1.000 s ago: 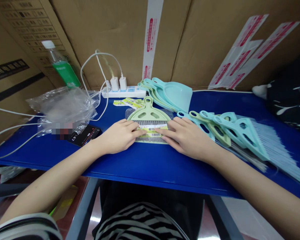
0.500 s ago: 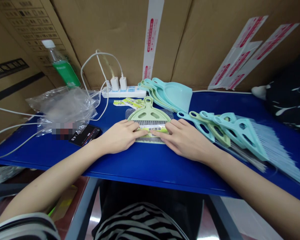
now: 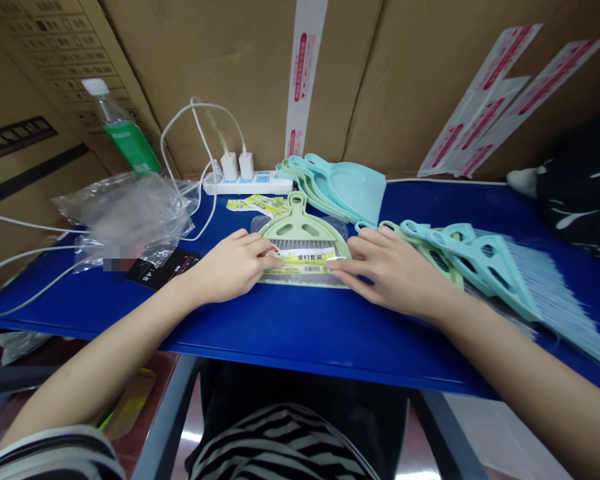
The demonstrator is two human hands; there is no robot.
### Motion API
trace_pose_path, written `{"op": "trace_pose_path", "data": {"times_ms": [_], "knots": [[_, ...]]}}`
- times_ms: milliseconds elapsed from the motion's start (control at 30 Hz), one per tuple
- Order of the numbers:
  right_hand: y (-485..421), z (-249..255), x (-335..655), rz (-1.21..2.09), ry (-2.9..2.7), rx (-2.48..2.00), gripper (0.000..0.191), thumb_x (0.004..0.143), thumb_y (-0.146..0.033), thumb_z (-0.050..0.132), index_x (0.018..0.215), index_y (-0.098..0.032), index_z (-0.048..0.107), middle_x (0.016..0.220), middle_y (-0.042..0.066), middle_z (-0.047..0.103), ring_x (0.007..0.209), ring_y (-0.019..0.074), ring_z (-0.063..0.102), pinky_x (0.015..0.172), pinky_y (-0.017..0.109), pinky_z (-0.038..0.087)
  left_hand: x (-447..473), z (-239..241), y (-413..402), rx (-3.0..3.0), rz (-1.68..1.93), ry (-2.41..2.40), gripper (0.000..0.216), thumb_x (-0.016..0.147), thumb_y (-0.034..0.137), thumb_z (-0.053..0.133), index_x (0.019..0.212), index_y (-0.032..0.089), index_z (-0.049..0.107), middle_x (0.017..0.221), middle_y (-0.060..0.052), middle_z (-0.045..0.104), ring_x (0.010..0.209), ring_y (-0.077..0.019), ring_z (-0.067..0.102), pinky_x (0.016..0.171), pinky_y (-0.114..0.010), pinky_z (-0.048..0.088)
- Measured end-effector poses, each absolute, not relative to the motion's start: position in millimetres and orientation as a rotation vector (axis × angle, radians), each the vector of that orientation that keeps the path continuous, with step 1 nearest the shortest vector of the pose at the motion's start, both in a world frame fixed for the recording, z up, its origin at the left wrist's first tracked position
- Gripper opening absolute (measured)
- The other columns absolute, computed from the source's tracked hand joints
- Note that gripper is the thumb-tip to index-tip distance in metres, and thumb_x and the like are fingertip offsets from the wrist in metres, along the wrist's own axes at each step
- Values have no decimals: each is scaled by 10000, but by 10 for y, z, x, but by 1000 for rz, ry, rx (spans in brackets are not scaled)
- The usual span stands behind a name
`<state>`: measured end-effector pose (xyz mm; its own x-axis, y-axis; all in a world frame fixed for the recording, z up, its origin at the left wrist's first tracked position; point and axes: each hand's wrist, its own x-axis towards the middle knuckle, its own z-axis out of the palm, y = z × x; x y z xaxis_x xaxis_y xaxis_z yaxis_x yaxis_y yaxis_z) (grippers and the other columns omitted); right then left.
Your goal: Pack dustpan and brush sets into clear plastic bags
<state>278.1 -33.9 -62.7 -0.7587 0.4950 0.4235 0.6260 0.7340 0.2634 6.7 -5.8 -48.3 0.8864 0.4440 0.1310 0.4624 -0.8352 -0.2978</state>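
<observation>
Head view: there lies the light green brush and dustpan set [image 3: 296,215] on the blue table [image 3: 305,333], handle pointing to twelve o'clock, a yellow and white label [image 3: 310,257] across its bristles! 桌扫套装, reads the big print, barcode below, the finer lines too small. Left hand [image 3: 230,265] at the label's nine o'clock end, fingers bent and bunched, tips covering part of it; right hand [image 3: 397,270] at three, fingers curled, forefinger on the label. Pinching or only pressing? Cannot tell for either! The right hand also hides parts of the nearest brushes [image 3: 505,267]. Over at nine o'clock, the phone [image 3: 163,270] shows 27:48, partly under a crumpled clear bag [image 3: 130,207]. At ten, a bottle [image 3: 133,143], base hidden behind that bag. Between two and three, a dark patterned bundle [image 3: 585,173], cut off by the frame. Up at twelve, tape [image 3: 303,67] with red print, illegible from here
</observation>
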Motion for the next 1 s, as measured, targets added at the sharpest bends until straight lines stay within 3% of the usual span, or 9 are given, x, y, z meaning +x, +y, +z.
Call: {"op": "trace_pose_path", "data": {"times_ms": [533, 1000], "knots": [[-292, -622, 2890, -392, -2633, -911, 444, 1005, -305, 350, 674, -198, 625, 577, 32, 592, 617, 177, 476, 618, 316, 315, -135, -354, 55, -2819, -58, -956, 440, 813, 64, 401, 900, 280, 774, 653, -6, 569, 669, -160, 521, 667, -270, 439], [-291, -601, 2878, -299, -2627, -966, 479, 1012, -335, 286, 652, -212, 577, 531, 13, 527, 523, 152, 454, 544, 272, 340, -77, -389, 9, -2800, -52, -1083, 381, 794, 89, 357, 816, 223, 713, 763, -24, 669, 731, -172, 591, 593, -259, 408]]}}
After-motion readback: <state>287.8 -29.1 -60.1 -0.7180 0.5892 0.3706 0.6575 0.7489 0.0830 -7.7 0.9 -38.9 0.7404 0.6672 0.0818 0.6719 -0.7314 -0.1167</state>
